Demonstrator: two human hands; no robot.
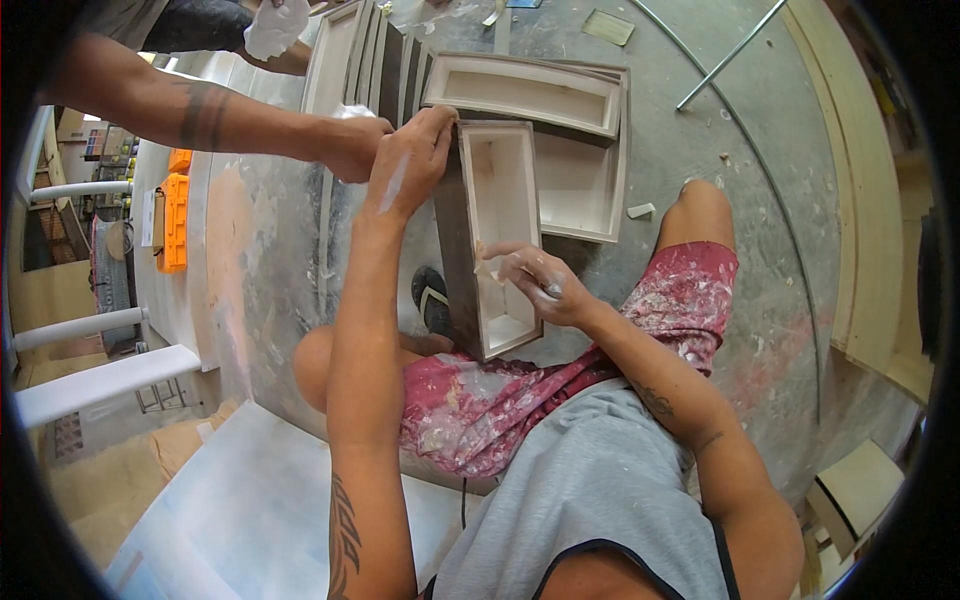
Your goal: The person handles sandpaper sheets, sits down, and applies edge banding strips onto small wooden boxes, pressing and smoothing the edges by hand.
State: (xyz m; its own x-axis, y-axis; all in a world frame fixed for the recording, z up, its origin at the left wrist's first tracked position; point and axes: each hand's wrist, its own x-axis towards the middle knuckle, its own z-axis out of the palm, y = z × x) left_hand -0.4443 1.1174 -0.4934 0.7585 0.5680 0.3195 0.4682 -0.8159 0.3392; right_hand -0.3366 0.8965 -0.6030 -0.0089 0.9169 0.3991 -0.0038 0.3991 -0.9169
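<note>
A narrow drawer box [505, 185], pale inside with dark outer sides, stands tilted against my lap. My left hand [408, 165] is closed around its far left corner, with a white smear on the back of the hand. Over the drawer's near right part is my right hand [545, 285], slightly blurred, its fingers bent together and streaked with white. At its fingertips a small tan bit shows by the left rim; I cannot make out what it is. Another person's hand [355, 150] reaches in from the left, close beside my left hand.
More drawer boxes [530, 90] lie stacked just beyond, and several stand on edge [350, 60] at the far left. The other person holds a white wad [278, 28]. A metal rod [735, 52] and a dark cable [775, 190] lie on the stained floor [770, 280].
</note>
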